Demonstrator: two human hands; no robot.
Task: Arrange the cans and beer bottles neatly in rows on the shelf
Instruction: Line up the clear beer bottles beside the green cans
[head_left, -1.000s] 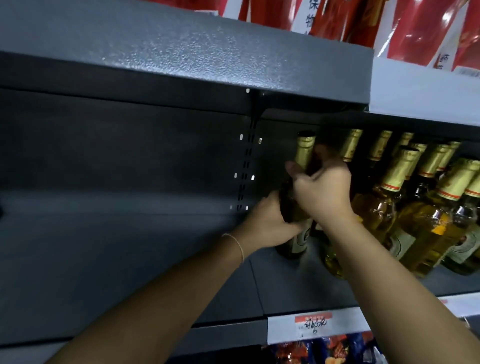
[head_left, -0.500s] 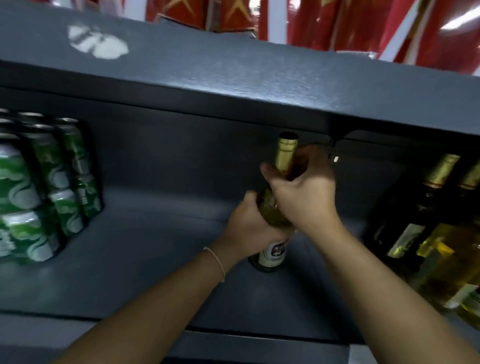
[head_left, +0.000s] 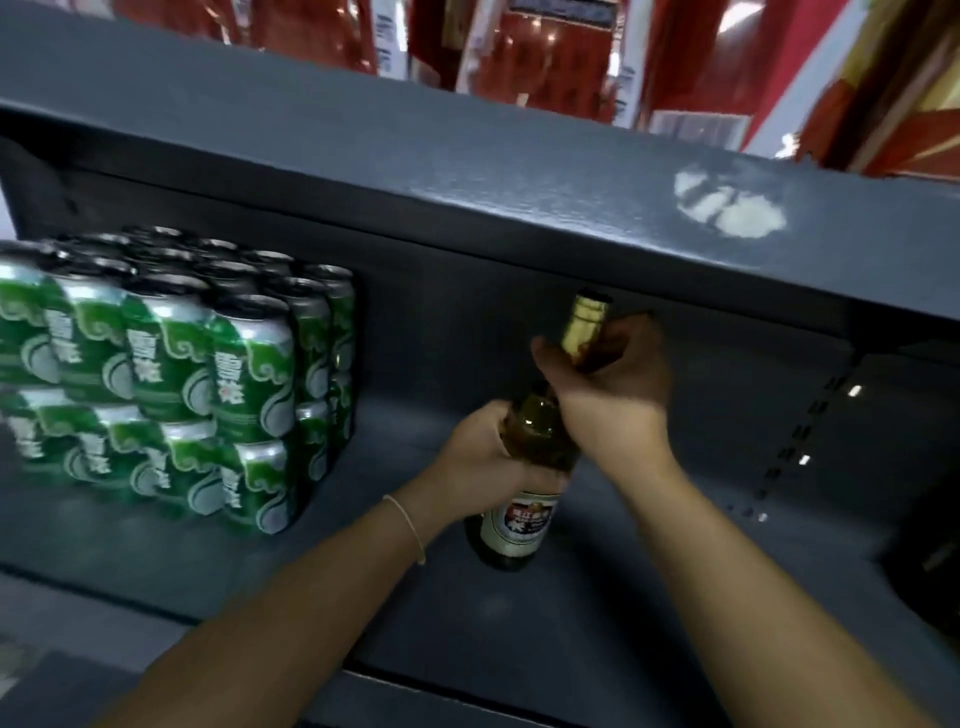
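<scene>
Dark grey metal shelf (head_left: 156, 525): stacked green beer cans (head_left: 171, 384) at left. Right of them, both grips hold one brown glass beer bottle (head_left: 524, 467), left hand (head_left: 483, 457) at body, right hand (head_left: 613, 384) at neck. Risk: tipping if released tilted.

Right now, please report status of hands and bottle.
Both hands on beer bottle: left hand grips body, right hand grips neck. Green cans stacked left, apart. Path clear.

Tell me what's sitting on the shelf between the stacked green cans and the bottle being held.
Nothing: the head view shows only bare grey shelf between the green cans and the beer bottle, which the left hand and right hand grip.
</scene>
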